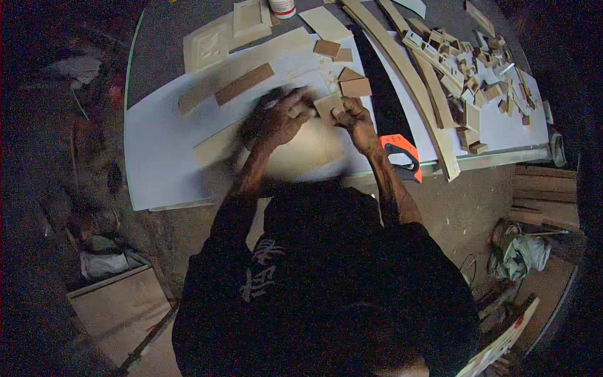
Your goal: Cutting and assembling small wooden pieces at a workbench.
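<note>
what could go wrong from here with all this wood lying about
The saw's orange handle appears to jut over the table edge near the right forearm, so a bump might knock it off. The long wooden strip also overhangs there and could get caught by a passing sleeve. A brown wood block lies right by the right hand, which grips a pale wood piece; a slight shift of that hand may nudge it.

your right hand [358, 124] grips a small pale wooden piece [326, 108], your left hand [286, 122] close beside it. to your right, an orange-and-black saw handle [405, 144] lies near a long wooden strip [448, 157].
</note>
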A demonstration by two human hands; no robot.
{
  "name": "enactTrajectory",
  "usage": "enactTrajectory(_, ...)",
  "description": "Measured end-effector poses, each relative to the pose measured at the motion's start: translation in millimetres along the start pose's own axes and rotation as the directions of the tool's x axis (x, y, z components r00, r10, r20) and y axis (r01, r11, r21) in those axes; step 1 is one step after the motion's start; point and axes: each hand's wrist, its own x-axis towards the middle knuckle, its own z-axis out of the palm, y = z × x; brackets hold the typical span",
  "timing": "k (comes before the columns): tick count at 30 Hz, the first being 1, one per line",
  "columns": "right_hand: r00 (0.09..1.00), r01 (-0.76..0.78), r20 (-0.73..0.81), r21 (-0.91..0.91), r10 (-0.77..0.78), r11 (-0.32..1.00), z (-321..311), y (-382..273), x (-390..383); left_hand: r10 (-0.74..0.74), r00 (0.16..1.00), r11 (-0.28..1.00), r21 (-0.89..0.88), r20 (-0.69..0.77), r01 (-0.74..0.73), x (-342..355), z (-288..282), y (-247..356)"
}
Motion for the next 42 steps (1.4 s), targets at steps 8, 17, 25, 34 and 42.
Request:
enactTrajectory(8,0.963,-0.239,0.121,0.799,0.242,0.551,12,-9,-1,-0.102,0.992,0.932,-0.355,-0.078,0.068,-1,50,0)
enactTrajectory(17,0.940,-0.083,-0.239,-0.852,-0.243,0.517,-19,26,-25,-0.193,0.972,0.943,-0.299,-0.132,0.146,-12,46,-9)
enactTrajectory(25,0.970,0.057,-0.142,-0.664,-0.200,0.746,-12,-16,-38,0.028,0.992,0.942,0.336,-0.121,0.014,-15,55,-33)
enactTrajectory(34,0.994,0.069,-0.009,-0.738,-0.112,0.672,18,-33,-29,-0.034,0.987,0.869,0.483,-0.160,0.108,-17,51,-36)
enactTrajectory(42,0.985,0.100,-0.038,-0.671,-0.169,0.735,12,-30,-23,0.333,0.921,0.786,0.598,-0.201,-0.154,-20,38,-23)
